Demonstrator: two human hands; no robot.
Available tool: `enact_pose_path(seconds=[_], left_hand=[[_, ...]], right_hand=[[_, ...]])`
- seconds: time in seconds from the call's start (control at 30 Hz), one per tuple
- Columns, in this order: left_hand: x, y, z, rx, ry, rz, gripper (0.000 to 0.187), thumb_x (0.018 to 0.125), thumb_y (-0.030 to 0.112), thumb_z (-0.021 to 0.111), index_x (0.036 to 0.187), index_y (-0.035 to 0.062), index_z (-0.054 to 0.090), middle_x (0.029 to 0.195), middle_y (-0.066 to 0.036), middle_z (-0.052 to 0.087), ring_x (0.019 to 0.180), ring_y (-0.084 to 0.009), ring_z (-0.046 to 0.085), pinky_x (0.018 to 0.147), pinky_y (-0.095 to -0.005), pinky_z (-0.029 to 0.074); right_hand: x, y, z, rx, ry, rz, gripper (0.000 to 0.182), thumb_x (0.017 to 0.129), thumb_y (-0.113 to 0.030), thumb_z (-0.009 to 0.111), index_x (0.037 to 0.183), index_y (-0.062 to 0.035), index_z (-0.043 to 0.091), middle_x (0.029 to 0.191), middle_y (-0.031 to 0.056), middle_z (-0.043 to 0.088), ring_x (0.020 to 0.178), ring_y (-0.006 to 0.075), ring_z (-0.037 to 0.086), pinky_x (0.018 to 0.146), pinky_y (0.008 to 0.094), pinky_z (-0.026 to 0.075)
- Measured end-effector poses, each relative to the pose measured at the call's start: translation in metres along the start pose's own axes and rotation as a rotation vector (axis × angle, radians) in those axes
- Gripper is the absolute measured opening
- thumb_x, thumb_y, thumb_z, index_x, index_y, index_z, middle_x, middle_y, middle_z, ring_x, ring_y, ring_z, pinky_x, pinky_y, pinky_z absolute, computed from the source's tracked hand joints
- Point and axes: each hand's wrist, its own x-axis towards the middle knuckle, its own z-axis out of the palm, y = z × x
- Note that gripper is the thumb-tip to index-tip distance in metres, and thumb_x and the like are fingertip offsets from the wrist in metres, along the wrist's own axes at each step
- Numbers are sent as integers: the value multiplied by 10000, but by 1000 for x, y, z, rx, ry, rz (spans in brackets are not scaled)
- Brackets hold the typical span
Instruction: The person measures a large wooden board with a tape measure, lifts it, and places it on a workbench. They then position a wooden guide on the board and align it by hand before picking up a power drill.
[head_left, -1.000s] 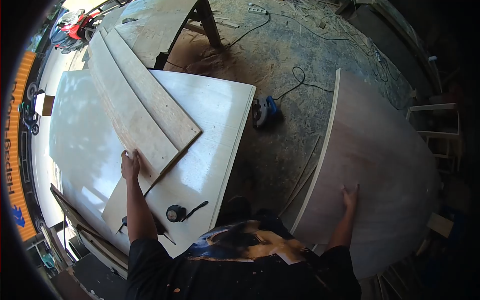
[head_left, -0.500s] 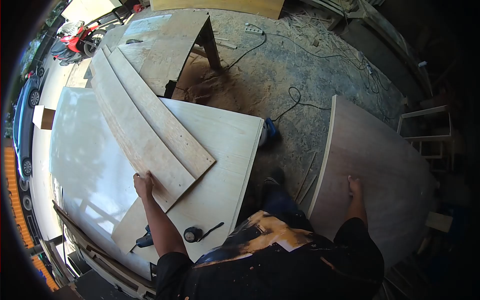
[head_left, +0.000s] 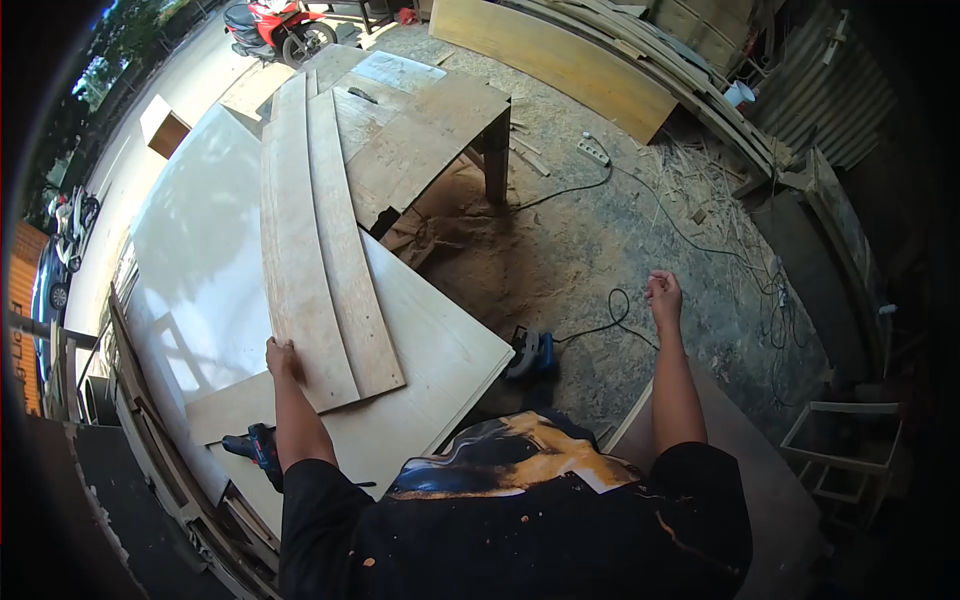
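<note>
My left hand (head_left: 283, 357) is closed on the near left edge of a long plywood board (head_left: 300, 250), thumb on top. A second, narrower board (head_left: 345, 250) lies along its right side. Both rest on large pale sheets (head_left: 430, 330). My right hand (head_left: 664, 292) is raised over the floor, its fingers curled loosely, holding nothing visible. A cordless drill (head_left: 262, 452) lies beside my left forearm. Below my right forearm stands a brownish panel (head_left: 730, 440).
A blue power saw (head_left: 532, 352) sits on the floor by the sheets' corner. Behind are a wooden table (head_left: 430, 130), a power strip (head_left: 593, 150) with cables, and a yellowish board (head_left: 550, 65). A white frame (head_left: 840, 435) stands at right.
My right hand has left the brownish panel and moved up and forward. The view has turned, so the boards appear more upright. My left hand stays on the board.
</note>
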Motion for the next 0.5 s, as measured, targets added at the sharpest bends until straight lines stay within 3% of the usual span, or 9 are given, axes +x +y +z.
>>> enact_pose_path(seconds=[0.13, 0.23, 0.37, 0.43, 0.5], left_hand=[[-12, 25, -19, 77, -25, -89, 477, 845, 230, 644, 1265, 68, 485, 1166, -175, 605, 1079, -331, 581, 908, -408, 464], [20, 2, -24, 78, -139, -160, 491, 778, 359, 695, 1171, 85, 582, 1130, -137, 635, 1062, -299, 595, 971, -409, 385], [4, 20, -29, -25, -160, -197, 483, 756, 378, 711, 1129, 89, 610, 1050, -131, 664, 1023, -290, 608, 985, -411, 356], [2, 37, -24, -79, -113, -221, 468, 757, 380, 710, 1106, 82, 620, 1027, -131, 668, 1002, -292, 615, 953, -410, 384], [4, 43, -9, -160, -80, -218, 429, 766, 381, 701, 1049, 64, 642, 972, -134, 676, 944, -294, 630, 877, -403, 439]], right_hand=[[-9, -34, 124, 79, -391, 55, 127, 866, -128, 567, 956, -38, 568, 722, 3, 565, 589, 87, 541, 519, 226, 426], [-39, -39, 192, -26, -698, 45, 128, 872, -142, 581, 964, -53, 582, 736, -1, 585, 607, 82, 559, 538, 234, 443], [-52, -53, 242, -186, -1012, 39, 135, 880, -157, 586, 968, -56, 589, 753, 5, 594, 624, 84, 572, 553, 241, 460], [-42, -63, 275, -325, -1220, 34, 185, 873, -173, 611, 1003, -43, 592, 780, 25, 610, 615, 107, 587, 550, 252, 474], [-35, -82, 316, -273, -1304, 80, 251, 884, -208, 603, 1069, -43, 566, 842, 43, 615, 653, 115, 599, 567, 256, 483]])
